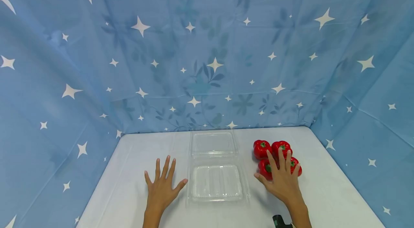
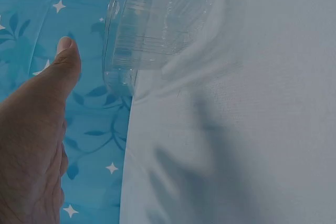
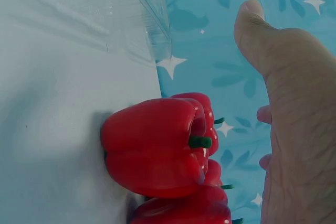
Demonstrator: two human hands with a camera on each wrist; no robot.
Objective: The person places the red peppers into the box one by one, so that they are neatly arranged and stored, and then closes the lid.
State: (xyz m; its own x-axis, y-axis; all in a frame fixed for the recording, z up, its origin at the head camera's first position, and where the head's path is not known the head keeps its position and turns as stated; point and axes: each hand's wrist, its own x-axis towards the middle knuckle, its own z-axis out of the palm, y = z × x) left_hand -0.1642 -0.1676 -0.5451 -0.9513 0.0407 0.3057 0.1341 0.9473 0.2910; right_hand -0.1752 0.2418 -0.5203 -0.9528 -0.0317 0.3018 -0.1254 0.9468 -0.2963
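Fingers spread, my left hand [image 1: 160,188] hovers over the table just left of a clear plastic clamshell container [image 1: 216,198]. It holds nothing; its thumb points toward the container, and its shadow falls on the cloth in the left wrist view. The container lies unfolded, lid half at the back and ribbed tray half in front. Several red bell peppers [image 1: 261,149] with green stems stand grouped to its right. Above their near side is my right hand [image 1: 284,185], fingers spread and holding nothing, partly covering the front ones. The right wrist view shows a pepper [image 3: 149,148] beside the hand, apart from it.
A white cloth [image 1: 129,170] covers the table. Blue curtains [image 1: 207,41] with white stars and leaf prints enclose its back and both sides. A small dark device [image 1: 280,221] sits at my right wrist.
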